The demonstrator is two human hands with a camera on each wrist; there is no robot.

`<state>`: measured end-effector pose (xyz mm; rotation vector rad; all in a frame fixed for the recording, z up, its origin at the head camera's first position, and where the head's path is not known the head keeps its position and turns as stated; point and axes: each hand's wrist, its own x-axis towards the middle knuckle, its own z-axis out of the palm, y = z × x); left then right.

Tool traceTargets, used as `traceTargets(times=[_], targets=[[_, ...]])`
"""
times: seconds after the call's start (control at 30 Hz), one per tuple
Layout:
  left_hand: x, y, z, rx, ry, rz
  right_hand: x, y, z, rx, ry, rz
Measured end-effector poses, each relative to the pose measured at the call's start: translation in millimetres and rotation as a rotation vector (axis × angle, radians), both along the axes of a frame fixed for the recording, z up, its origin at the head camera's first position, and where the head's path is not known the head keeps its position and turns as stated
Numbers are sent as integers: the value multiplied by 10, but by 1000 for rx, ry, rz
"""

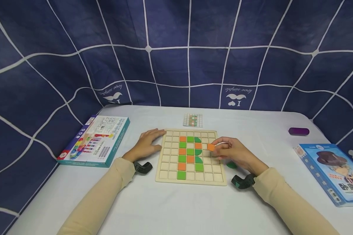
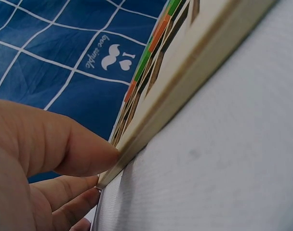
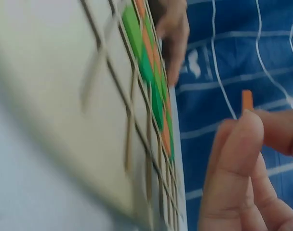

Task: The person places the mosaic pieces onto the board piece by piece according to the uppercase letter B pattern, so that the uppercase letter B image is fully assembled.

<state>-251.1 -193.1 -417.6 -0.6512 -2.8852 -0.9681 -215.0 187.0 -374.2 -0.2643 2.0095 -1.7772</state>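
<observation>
A pale wooden grid board (image 1: 168,174) lies flat on the white table, with orange and green square tiles and several dark green rounded tiles set in its cells. My left hand (image 1: 145,143) touches the board's left edge; in the left wrist view the thumb (image 2: 86,151) lies against the rim. My right hand (image 1: 234,152) pinches an orange square tile (image 1: 210,147) between thumb and fingers over the right part of the board. The right wrist view shows this orange tile (image 3: 247,100) edge-on, standing above the fingertips. A dark green tile (image 1: 231,165) lies on the table below the right hand.
A small pattern card (image 1: 192,120) lies behind the board. A boxed game (image 1: 95,140) sits at the left and a blue box (image 1: 335,173) at the right. A purple case (image 1: 298,131) rests behind the blue box. Dark blue cloth (image 1: 170,65) hangs behind the table.
</observation>
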Motion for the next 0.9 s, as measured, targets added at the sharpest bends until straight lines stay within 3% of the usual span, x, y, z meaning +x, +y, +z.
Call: traceTargets(times=[0.37, 0.6, 0.73, 0.9], targets=[[28, 5, 40, -11, -15, 6, 317, -372, -89, -181, -55, 81], [15, 13, 18, -23, -19, 6, 446, -542, -179, -148, 50, 132], [12, 13, 7, -26, -16, 3, 470, -573, -224, -143, 95, 157], [3, 9, 35, -23, -12, 2, 461, -574, -240, -75, 218, 174]])
